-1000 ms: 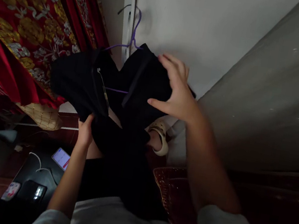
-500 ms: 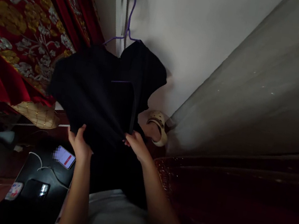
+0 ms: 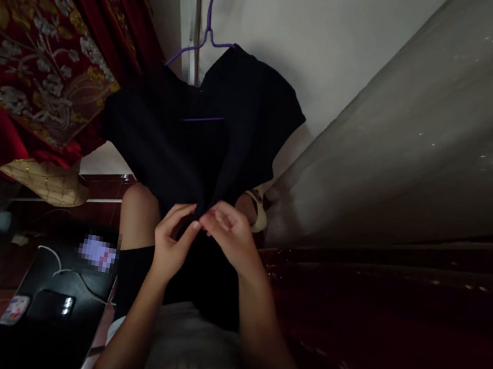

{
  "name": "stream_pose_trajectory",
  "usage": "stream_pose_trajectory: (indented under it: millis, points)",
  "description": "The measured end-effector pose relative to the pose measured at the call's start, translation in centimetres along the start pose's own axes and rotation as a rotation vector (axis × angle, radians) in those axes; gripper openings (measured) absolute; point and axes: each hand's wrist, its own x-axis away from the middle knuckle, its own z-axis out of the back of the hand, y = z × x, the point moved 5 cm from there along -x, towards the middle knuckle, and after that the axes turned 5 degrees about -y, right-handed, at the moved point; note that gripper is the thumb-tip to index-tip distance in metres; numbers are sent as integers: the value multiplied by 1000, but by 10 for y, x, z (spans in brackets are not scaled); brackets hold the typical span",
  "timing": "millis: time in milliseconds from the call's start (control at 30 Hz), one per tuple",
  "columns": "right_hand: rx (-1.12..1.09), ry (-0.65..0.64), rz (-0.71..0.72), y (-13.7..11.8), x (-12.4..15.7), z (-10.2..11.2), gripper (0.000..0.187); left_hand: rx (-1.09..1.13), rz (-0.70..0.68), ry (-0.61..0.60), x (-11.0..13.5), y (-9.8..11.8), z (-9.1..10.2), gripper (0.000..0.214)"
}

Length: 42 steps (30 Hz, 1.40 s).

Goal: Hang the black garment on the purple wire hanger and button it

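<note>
A black garment (image 3: 198,132) hangs on a purple hanger (image 3: 208,20) hooked near a white door frame. My left hand (image 3: 173,241) and my right hand (image 3: 228,238) meet just under the garment's lower edge, fingers curled and pinching the dark fabric between them. Both forearms rise from my lap, where I wear a white top and dark shorts. What exactly the fingertips pinch is hard to make out in the dim light.
A red and gold patterned curtain (image 3: 29,41) hangs at the left. A black surface (image 3: 49,315) at lower left holds a phone (image 3: 49,304), a white cable and a small card. A beige sandal (image 3: 258,212) lies by the wall. Dark red bedding (image 3: 391,335) fills the right.
My right hand dropped from the garment's upper part to its lower edge. Both hands then came together at the middle of the hem. The view shifted slightly up.
</note>
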Motion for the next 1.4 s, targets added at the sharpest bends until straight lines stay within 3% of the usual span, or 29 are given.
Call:
stream_pose_trajectory:
  millis: [100, 267, 400, 467, 667, 733, 800, 867, 1000, 1133, 1233, 1400]
  points:
    - [93, -13, 84, -1, -2, 3, 31, -94, -19, 37, -1, 1, 4, 15]
    - [277, 76, 330, -6, 8, 6, 11, -124, 14, 147, 6, 1, 2, 9]
    - [418, 157, 492, -23, 3, 10, 11, -166, 27, 112, 6, 5, 1, 8]
    - [523, 172, 579, -46, -22, 14, 16, -216, 20, 80, 6, 7, 2, 10]
    - [799, 296, 936, -150, -146, 28, 33, -316, -23, -73, 7, -9, -4, 12]
    - [822, 280, 995, -170, -164, 24, 36, -337, -48, -90, 1, -12, -2, 13]
    - [832, 261, 1014, -176, -164, 19, 39, -349, -113, -108, -17, -3, 1, 11]
    - [850, 229, 1018, -174, -155, 14, 41, -336, -218, -109, -48, 18, 7, 25]
    - [908, 160, 1023, -164, -142, 12, 39, -262, -440, -27, -141, 68, 19, 38]
    - [942, 127, 1009, -158, -148, 17, 34, -322, -512, -116, -220, 87, 15, 33]
    - [978, 78, 1023, -146, -155, 19, 33, -379, -481, -140, -237, 84, 14, 29]
    - [976, 77, 1085, -128, -163, 25, 38, -383, -436, -137, -228, 84, 13, 26]
